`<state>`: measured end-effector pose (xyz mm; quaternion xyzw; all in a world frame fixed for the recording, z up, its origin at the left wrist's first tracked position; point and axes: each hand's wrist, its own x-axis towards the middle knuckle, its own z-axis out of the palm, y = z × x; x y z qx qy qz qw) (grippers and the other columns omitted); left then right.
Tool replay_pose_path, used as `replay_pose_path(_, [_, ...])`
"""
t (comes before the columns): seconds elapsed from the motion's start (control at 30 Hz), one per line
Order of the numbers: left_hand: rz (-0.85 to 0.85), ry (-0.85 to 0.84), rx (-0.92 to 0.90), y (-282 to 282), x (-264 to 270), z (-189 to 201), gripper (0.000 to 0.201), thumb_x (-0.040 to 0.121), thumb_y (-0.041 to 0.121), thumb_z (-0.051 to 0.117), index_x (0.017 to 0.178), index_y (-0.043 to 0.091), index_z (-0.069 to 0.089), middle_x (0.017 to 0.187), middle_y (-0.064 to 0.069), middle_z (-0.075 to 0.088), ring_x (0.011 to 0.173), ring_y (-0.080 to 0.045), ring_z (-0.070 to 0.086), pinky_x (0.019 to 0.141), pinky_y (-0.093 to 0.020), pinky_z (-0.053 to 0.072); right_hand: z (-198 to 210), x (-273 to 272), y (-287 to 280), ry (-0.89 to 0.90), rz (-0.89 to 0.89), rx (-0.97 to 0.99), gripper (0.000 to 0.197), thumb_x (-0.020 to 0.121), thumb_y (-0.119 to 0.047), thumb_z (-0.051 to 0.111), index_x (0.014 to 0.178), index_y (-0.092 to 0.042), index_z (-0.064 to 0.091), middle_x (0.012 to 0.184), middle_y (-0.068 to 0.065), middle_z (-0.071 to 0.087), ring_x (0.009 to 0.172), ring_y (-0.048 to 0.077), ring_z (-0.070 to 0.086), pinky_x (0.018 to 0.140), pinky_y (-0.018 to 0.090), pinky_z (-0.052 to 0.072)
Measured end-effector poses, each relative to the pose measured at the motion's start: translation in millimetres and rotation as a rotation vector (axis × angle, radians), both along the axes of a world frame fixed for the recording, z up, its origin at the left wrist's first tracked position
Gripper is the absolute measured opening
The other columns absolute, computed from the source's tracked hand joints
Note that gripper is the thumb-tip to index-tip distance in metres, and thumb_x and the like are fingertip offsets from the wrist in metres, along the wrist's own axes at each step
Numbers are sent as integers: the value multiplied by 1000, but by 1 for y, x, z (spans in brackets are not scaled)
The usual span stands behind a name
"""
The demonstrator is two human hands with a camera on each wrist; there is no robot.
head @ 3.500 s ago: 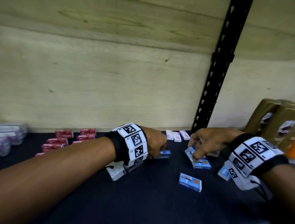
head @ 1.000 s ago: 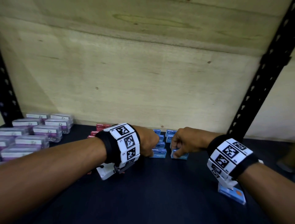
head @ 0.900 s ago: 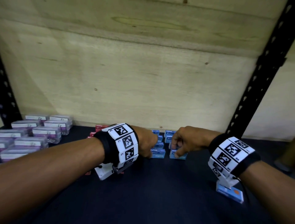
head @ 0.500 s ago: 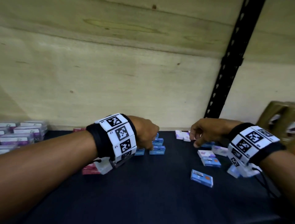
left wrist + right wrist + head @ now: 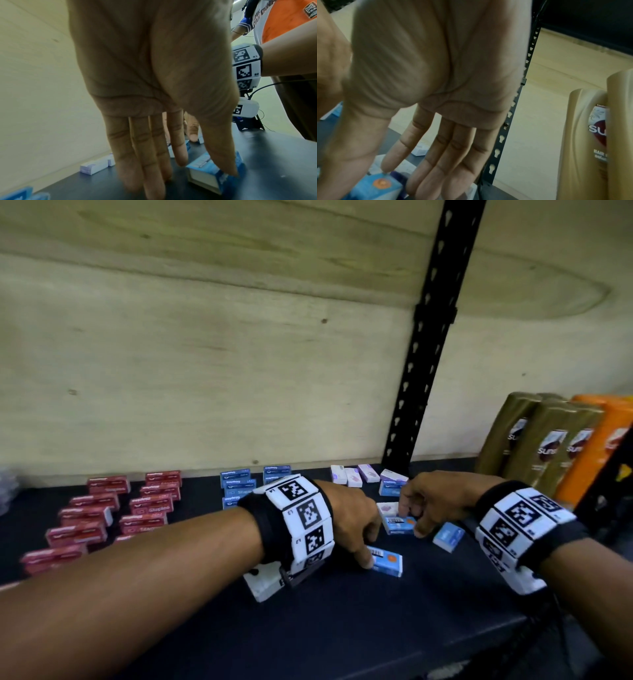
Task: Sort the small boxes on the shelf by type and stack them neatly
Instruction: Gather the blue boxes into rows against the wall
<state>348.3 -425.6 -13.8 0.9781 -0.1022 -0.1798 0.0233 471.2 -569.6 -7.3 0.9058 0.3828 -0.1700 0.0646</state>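
Behind left hand [image 5: 352, 518] — blue boxes [image 5: 239, 486] half-hidden.

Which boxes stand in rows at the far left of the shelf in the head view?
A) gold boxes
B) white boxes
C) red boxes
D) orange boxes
C: the red boxes stand in rows at the left of the dark shelf, with the blue boxes to their right.

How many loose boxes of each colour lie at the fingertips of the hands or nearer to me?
Blue boxes: 3
White box: 1
Total: 4, counting only what shows; the right hand may hide more.
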Motion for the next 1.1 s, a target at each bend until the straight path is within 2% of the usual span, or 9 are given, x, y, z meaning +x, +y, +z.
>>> replay_pose_path(0.1, [-19, 10, -24, 0, 3, -1, 48, 80, 45, 74, 120, 22, 60, 108, 7, 60, 91, -11, 54, 73, -25, 43, -5, 0, 2, -34, 11, -6, 31, 72, -28, 86, 81, -37, 57, 86, -16, 59, 83, 9, 58, 76, 23, 44])
replay_pose_path(0.23, [-39, -2, -66, 0, 5, -3, 47, 78, 41, 78, 116, 23, 58, 105, 6, 61, 92, -12, 56, 78, -27, 48, -6, -2, 4, -48, 9, -15, 31, 72, -29, 86, 80, -35, 56, 86, -14, 60, 82, 10, 58, 76, 25, 46])
replay_pose_path(0.43, [-175, -13, -71, -6, 4, -5, 39, 86, 28, 71, 118, 28, 50, 95, -1, 60, 78, -13, 53, 61, -27, 41, -3, -4, 1, -2, -13, -58, 34, 69, -29, 87, 87, -29, 58, 80, -10, 65, 77, 13, 61, 82, 33, 52])
replay_pose_path(0.57, [-262, 18, -7, -8, -1, -5, 50, 93, 25, 62, 138, 38, 42, 104, 2, 51, 91, -15, 50, 72, -30, 38, -1, -5, -3, 28, -15, -61, 36, 70, -29, 86, 93, -31, 57, 74, -11, 65, 71, 9, 58, 80, 31, 50])
replay_pose_path(0.67, [-296, 26, 44, -8, -5, -6, 49, 97, 25, 57, 141, 39, 42, 122, -3, 48, 96, -13, 42, 78, -31, 36, 0, -8, -3, 61, -6, -65, 45, 73, -30, 85, 108, -35, 57, 78, -9, 68, 71, 7, 60, 78, 29, 49])
replay_pose_path(0.73, [-289, 20, 46, -5, -7, -5, 47, 97, 25, 57, 140, 38, 44, 121, -2, 49, 97, -13, 43, 77, -30, 35, 0, -12, 0, 51, 5, -71, 51, 74, -31, 85, 115, -37, 56, 83, -10, 64, 75, 5, 58, 81, 29, 49])
replay_pose_path(0.87, [-231, 4, 46, 8, -14, -3, 46, 94, 26, 60, 137, 38, 47, 101, 6, 48, 99, -17, 53, 77, -30, 39, 3, -19, 5, 34, 20, -70, 55, 74, -29, 85, 119, -37, 55, 90, -11, 57, 82, 8, 55, 86, 31, 49])
replay_pose_path(1.03, [-47, -18, 90, 33, -32, 2, 38, 94, 30, 60, 130, 28, 51, 103, 4, 59, 91, -17, 57, 83, -37, 52, -2, -27, 17, -15, 44, -70, 38, 74, -30, 83, 107, -28, 65, 94, -9, 65, 86, 12, 60, 83, 29, 49])
replay_pose_path(1.1, [10, -1, 102, 45, -39, 4, 30, 95, 30, 58, 124, 23, 57, 107, 3, 65, 92, -17, 59, 81, -32, 50, -2, -30, 24, 1, 53, -46, 29, 77, -32, 79, 104, -28, 68, 93, -7, 70, 87, 12, 63, 83, 27, 50])
